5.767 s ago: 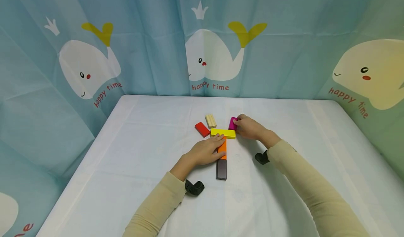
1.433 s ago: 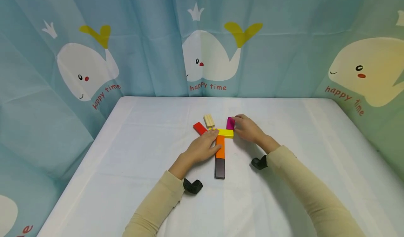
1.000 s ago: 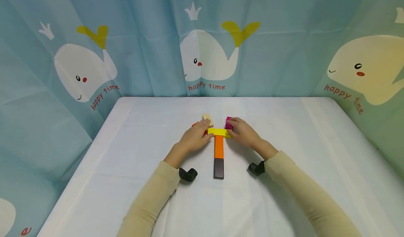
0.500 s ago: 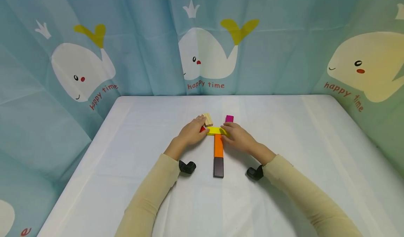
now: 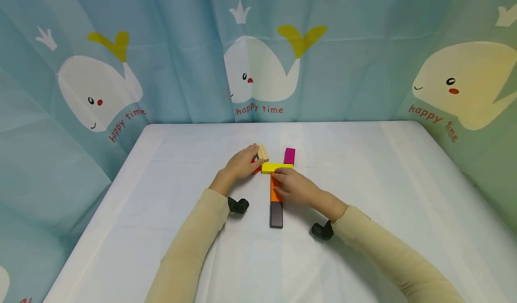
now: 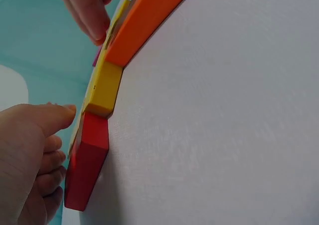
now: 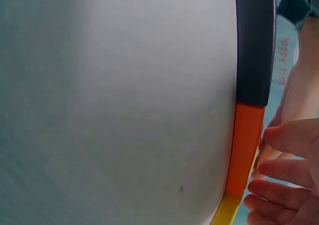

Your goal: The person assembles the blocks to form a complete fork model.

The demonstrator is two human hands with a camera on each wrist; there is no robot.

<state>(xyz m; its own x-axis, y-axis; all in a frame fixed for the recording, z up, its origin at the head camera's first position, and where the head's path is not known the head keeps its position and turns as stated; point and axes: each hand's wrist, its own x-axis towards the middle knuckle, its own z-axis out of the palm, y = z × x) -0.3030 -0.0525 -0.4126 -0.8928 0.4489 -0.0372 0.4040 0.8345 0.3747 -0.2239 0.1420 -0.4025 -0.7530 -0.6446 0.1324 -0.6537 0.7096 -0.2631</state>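
Near the table's middle, my left hand [image 5: 241, 163] lies over the red block [image 6: 89, 155], fingers reaching to the side of the plain wooden block [image 5: 263, 153]. Its thumb hovers close to the left end of the yellow block [image 5: 276, 167]. The left wrist view has the red block's end against the yellow one. My right hand [image 5: 296, 185] is above the orange block [image 7: 245, 145], fingertips by the yellow block, fingers loosely extended. Below the orange block lies a dark grey block [image 5: 276, 214], end to end with it. A magenta block [image 5: 289, 155] sits at the yellow block's right end.
The blocks lie on a white-covered table [image 5: 355, 159]. A blue curtain [image 5: 181, 47] with whale prints hangs along the back and sides. Black wrist devices [image 5: 238, 205] hang beneath both sleeves.
My right hand has left the magenta block and moved left and nearer, over the orange block. My left hand has gone from the yellow block to the red and wooden blocks; the red block has turned.
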